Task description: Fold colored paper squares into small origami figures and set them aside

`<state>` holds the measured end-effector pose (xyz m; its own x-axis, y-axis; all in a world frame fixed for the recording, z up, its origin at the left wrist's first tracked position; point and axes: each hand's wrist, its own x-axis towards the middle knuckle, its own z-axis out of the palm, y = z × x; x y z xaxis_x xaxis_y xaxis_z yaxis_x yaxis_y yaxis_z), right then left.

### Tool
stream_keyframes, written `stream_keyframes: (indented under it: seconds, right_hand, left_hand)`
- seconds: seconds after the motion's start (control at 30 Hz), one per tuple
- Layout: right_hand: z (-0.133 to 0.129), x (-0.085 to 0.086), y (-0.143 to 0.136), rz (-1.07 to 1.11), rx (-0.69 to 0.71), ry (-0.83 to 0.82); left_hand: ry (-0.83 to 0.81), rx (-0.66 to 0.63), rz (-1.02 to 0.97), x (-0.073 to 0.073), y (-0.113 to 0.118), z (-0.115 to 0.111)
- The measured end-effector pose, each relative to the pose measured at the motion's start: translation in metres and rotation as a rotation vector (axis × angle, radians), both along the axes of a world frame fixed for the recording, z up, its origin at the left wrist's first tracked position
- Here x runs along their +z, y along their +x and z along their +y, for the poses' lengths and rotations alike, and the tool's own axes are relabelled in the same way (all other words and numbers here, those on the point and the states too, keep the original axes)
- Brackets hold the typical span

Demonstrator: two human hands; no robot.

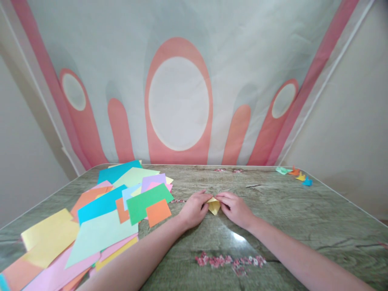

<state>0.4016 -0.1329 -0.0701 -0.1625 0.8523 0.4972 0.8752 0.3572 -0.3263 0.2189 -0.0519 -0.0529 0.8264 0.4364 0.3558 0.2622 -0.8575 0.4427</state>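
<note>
From my remote station I see the left hand and right hand facing each other, fingers curled nearly closed, each pinching one side of the folded yellow paper. It sits near mid-table, point towards the wearer. The paired grip presumably keeps so small a piece steady and its folds aligned; I cannot tell exactly where the thumbs press. Loose coloured sheets overlap at left, probably within reach yet off the working spot. Four small folded pieces stand at the far right corner, likely parked clear of both forearms. Writing: no brand, label or lettering readable on paper, wood-grain table or backdrop.
</note>
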Motion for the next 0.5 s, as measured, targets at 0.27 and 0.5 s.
stream_keyframes:
  seconds: [0.27, 0.5]
  right_hand:
    - [0.0, 0.001, 0.0, -0.15, 0.02, -0.018]
    - [-0.005, 0.01, -0.006, -0.233, 0.023, -0.082]
  left_hand:
    - [0.17, 0.002, 0.17, 0.01, -0.009, -0.001]
    - [0.261, -0.018, 0.329, 0.012, -0.015, 0.003]
